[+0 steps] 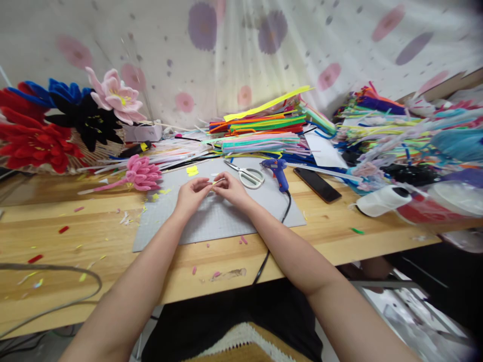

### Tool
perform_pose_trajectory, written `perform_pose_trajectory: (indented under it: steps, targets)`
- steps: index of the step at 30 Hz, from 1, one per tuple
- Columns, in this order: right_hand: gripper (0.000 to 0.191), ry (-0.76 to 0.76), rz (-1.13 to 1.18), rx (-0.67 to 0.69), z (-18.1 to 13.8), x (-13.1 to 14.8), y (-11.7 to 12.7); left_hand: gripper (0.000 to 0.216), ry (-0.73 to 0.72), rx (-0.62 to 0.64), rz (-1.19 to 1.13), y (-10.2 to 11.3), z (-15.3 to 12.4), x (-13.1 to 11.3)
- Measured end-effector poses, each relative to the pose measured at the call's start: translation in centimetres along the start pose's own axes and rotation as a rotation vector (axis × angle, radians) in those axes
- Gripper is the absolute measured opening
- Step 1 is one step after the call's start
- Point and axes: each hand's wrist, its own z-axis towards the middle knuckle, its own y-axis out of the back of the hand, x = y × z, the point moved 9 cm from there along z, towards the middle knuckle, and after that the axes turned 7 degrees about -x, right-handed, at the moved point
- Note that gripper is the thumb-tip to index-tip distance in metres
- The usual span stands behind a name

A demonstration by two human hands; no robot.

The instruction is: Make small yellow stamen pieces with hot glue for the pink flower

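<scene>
A person's two bare hands meet over a grey cutting mat (226, 221) on a wooden worktable (94, 241). The left hand (191, 193) and the right hand (231, 188) each pinch one end of a short, thin, pale-yellow strip (218, 181), fingertips pressed together on it; it is too small to tell what it is made of. The strip hangs just above the mat's far half, between the two hands.

At one o'clock from the hands, just beside the right one, white-handled scissors (246, 174) lie on the mat. Further along at two o'clock stands a blue glue gun (276, 171), its black cord (277, 229) running back over the mat and off the table's near edge. At three o'clock, well apart from the hands, a dark phone (317, 184) lies flat on the wood, and beyond it a white roll (381, 200) rests on its side.

At ten o'clock a pink fuzzy flower (141, 173) lies near the mat's far left corner. Past it, at the table's left end, red, black, blue and pale pink flowers (71, 120) crowd together. At twelve to two o'clock, stacks of coloured pipe cleaners (264, 130) pile against a dotted curtain (241, 45). Small coloured scraps (63, 229) dot the tabletop, and a grey cable (68, 271) loops at eight o'clock.
</scene>
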Motion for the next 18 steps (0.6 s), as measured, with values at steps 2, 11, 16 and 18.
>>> perform_pose_trajectory:
  steps: [2, 11, 16, 18]
  targets:
    - [0.024, 0.028, -0.027, 0.016, 0.0, 0.1, -0.2, 0.043, 0.019, 0.007, 0.002, -0.1, -0.1, 0.1]
    - [0.034, -0.009, 0.029, -0.041, 0.1, -0.4, -0.2, 0.044, 0.088, -0.185, -0.064, 1.5, 0.0, 0.5]
    - [0.034, -0.066, 0.117, -0.072, 0.2, -0.3, -0.1, 0.050, 0.172, -0.179, -0.143, 1.1, -0.5, 0.7]
    - [0.034, -0.075, 0.143, -0.061, 0.3, -0.2, 0.2, 0.050, 0.203, -0.151, -0.175, 0.7, -0.6, 0.8]
